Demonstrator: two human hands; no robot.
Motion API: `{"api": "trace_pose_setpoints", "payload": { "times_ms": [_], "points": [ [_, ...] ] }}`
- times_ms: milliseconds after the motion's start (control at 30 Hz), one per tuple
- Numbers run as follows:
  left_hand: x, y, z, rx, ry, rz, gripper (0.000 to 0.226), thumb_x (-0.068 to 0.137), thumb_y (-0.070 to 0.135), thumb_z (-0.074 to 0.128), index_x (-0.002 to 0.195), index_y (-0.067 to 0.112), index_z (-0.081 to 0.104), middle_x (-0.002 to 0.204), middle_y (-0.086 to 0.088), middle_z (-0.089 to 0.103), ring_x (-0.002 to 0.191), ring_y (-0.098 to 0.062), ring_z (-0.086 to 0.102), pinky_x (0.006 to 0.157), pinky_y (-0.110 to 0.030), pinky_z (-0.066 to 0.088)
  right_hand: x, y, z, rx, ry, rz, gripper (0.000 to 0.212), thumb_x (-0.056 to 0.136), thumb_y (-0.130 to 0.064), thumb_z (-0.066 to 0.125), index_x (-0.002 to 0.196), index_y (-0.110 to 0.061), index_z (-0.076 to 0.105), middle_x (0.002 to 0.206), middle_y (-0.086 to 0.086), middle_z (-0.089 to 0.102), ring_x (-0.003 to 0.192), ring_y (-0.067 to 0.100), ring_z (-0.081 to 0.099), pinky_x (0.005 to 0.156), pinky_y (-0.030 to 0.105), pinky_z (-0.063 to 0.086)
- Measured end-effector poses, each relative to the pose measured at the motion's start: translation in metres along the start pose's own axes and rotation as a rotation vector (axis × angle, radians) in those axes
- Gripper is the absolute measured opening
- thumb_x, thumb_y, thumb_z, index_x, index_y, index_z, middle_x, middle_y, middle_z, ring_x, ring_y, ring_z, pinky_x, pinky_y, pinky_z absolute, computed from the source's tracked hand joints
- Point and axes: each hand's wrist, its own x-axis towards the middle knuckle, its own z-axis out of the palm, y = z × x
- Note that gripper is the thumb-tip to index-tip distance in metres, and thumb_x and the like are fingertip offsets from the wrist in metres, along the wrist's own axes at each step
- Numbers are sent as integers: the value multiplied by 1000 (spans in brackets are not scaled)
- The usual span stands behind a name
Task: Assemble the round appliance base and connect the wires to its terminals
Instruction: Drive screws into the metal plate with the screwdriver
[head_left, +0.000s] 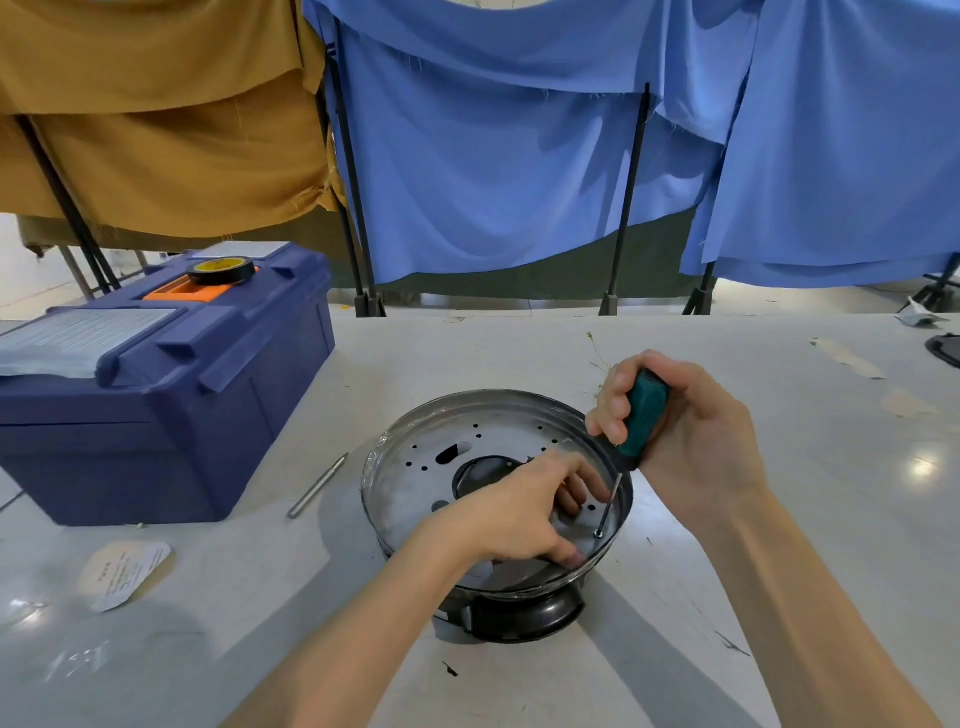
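The round appliance base (415, 457), a shiny metal pan with a perforated plate and a black foot, stands on the white table in front of me. My right hand (675, 421) grips a green-handled screwdriver (641, 415) whose shaft slants down to a screw (599, 533) near the plate's right rim. My left hand (524, 509) lies inside the pan, thumb on the near rim and fingers curled by the screwdriver shaft. No wires are visible.
A blue toolbox (171, 384) with a roll of black tape (222, 270) on its lid stands at the left. A thin metal rod (318, 484) lies between toolbox and base. A paper label (124, 571) lies at the near left. Blue and ochre cloths hang behind the table.
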Motion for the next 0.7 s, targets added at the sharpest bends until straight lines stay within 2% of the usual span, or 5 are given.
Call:
{"api": "trace_pose_setpoints", "payload": {
  "times_ms": [100,233,367,567,700],
  "points": [
    [1,-1,-1,-44,-23,-19,50,72,-3,78,108,23,55,97,7,49,64,16,46,61,-5,39,-4,-3,0,-3,-103,14,20,81,-26,67,75,-6,66,69,10,57,55,23,53,62,31,49],
    [0,-1,-2,-103,-41,-27,46,73,-2,77,103,25,57,96,7,50,61,10,46,57,-6,40,-8,-4,-2,12,-140,13,32,66,-34,85,79,-9,70,74,8,58,60,20,54,60,27,46],
    [-1,3,-5,-227,-23,-4,34,78,1,76,102,21,63,103,-10,56,79,-3,50,68,-12,46,-11,-7,-3,46,-137,12,32,60,-31,89,77,-11,70,75,6,57,62,19,54,63,27,47],
    [-2,10,-9,-345,12,28,19,83,15,76,86,33,69,115,-20,63,91,-13,62,90,-39,53,-10,-5,-2,25,13,-69,23,76,-5,65,80,-13,44,68,5,56,54,19,49,52,22,44],
    [3,12,0,-373,77,43,12,83,14,77,78,22,68,93,-7,71,81,-10,64,76,-23,51,-10,3,2,-60,8,-122,21,86,-23,65,87,-8,51,71,7,55,55,18,47,57,24,46]
  ]
}}
